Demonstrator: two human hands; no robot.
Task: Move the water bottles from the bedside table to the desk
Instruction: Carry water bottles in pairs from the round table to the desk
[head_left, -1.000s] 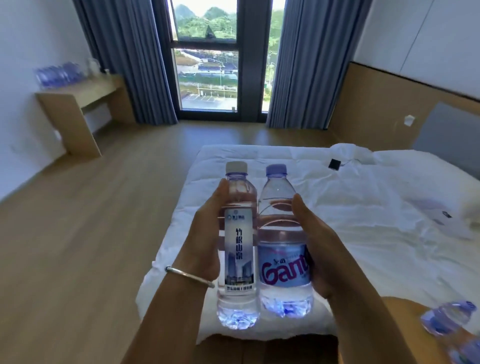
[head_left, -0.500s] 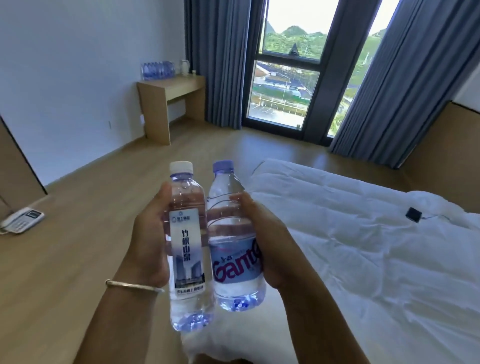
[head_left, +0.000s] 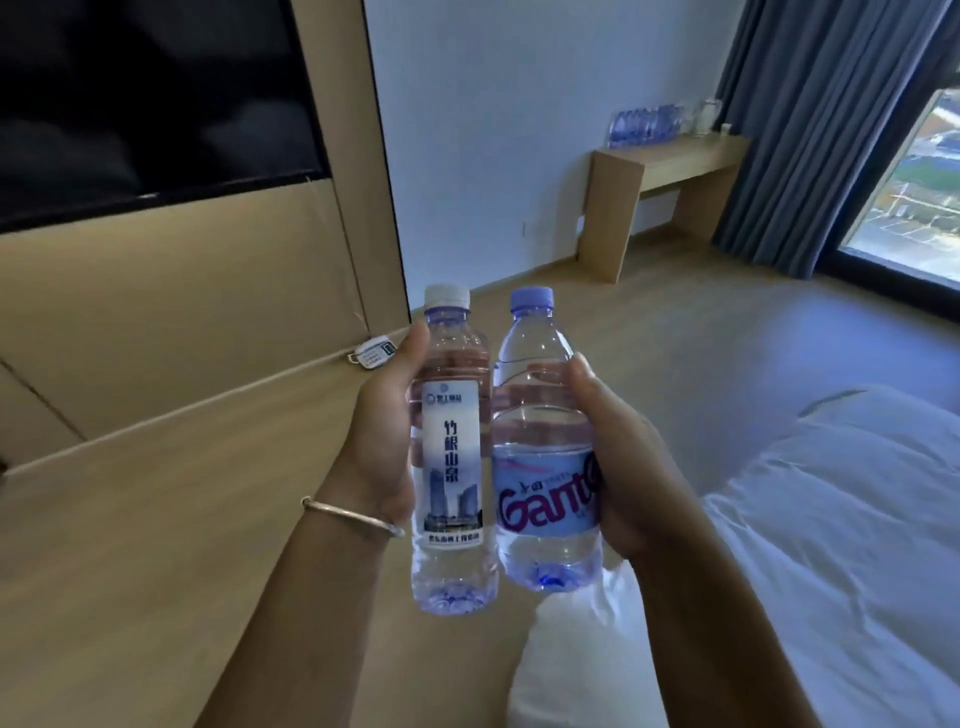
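Observation:
My left hand (head_left: 382, 441) grips a slim clear water bottle (head_left: 451, 467) with a white cap and a tall white label. My right hand (head_left: 621, 467) grips a rounder water bottle (head_left: 543, 457) with a blue cap and a blue label. Both bottles stand upright side by side in front of me, touching, held above the floor. The wooden desk (head_left: 654, 171) stands against the far wall at upper right, with several water bottles (head_left: 647, 122) lined up on its top.
A white bed (head_left: 831, 545) fills the lower right. A wood wall panel with a dark screen (head_left: 145, 88) is on the left. A telephone (head_left: 371, 352) lies on the floor by the panel. Grey curtains (head_left: 810, 119) and a window are at far right. Wooden floor lies between me and the desk.
The view has swung left: the window slid to the right edge, the desk moved from upper left to upper right, and the wall panel came in. Both hands still hold the bottles.

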